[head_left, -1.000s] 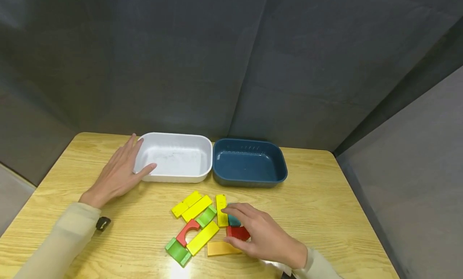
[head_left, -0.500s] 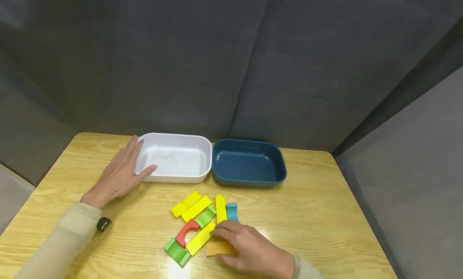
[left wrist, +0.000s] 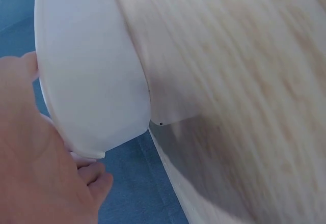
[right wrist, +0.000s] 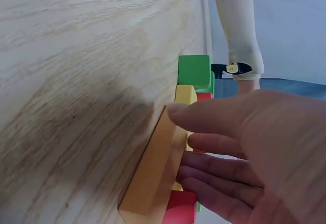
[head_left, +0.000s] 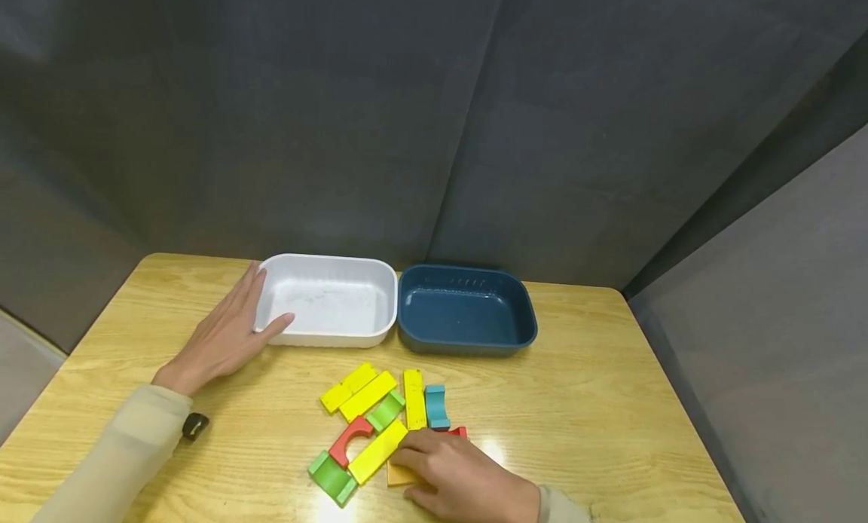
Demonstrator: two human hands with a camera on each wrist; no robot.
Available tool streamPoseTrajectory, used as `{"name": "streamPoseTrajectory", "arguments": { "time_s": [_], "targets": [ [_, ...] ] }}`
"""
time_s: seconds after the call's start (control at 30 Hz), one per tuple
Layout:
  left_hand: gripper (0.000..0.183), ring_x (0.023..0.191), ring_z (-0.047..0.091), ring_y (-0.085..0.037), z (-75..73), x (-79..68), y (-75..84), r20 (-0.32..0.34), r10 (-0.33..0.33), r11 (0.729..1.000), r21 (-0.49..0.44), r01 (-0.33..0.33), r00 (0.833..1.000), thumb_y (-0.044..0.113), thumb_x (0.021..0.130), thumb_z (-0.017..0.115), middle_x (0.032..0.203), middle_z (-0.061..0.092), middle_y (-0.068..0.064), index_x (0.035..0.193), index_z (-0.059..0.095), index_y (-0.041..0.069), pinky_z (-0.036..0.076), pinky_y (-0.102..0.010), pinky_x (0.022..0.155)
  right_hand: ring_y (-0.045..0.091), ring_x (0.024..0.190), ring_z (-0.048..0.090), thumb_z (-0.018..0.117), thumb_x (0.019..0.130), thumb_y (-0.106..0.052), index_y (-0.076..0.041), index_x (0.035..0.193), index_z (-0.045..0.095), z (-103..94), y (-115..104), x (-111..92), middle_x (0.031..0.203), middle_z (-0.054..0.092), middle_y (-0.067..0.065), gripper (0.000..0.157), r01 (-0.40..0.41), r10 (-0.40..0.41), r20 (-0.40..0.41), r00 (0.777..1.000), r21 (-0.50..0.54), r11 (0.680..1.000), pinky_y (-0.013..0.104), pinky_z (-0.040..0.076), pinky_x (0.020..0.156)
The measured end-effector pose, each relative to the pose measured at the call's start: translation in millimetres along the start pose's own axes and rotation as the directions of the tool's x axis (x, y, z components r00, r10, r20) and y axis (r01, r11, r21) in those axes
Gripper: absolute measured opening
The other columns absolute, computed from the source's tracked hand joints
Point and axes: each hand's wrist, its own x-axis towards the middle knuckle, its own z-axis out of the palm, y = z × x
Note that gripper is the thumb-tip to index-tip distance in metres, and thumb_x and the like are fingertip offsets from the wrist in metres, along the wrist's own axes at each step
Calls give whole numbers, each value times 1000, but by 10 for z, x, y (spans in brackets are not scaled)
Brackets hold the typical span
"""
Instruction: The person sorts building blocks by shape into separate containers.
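My right hand is over an orange rectangular block, thumb at its near side and fingers at its far side, pinching it near the left end. In the head view the hand covers most of that block. A red block shows beyond it. My left hand rests on the left end of a white tub, fingers fairly straight along the outside and thumb over the front rim. The left wrist view shows that hand against the tub's rim.
Left of my right hand lie yellow blocks, green arch blocks and a red arch block. A blue arch block is just beyond it. A dark blue tub adjoins the white one at the table's back.
My right hand has moved left and toward me, from above the red and blue blocks to the orange block, its fingers closing around it. My left hand has stayed at the white tub.
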Motion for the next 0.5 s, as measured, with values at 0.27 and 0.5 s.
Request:
{"name": "streamPoseTrajectory", "arguments": {
  "time_s": [0.27, 0.5],
  "targets": [
    [103, 165, 6, -43, 10, -9, -5, 13, -5, 1000, -5, 5, 1000, 67, 107, 47, 179, -15, -9, 171, -4, 4, 20, -72, 124, 2, 109, 63, 82, 98, -18, -15, 134, 73, 20, -18, 34, 124, 70, -7, 37, 37, -37, -9, 999, -59, 998, 19, 56, 95],
    [104, 165, 6, -43, 19, -7, -13, 28, -13, 1000, -8, 13, 1000, 67, 107, 46, 179, -18, -7, 171, -6, 4, 21, -72, 124, 1, 100, 60, 81, 98, -17, -15, 129, 73, 17, -37, 55, 115, 69, -8, 32, 45, -47, -20, 999, -91, 995, 17, 55, 91]
  ]
}}
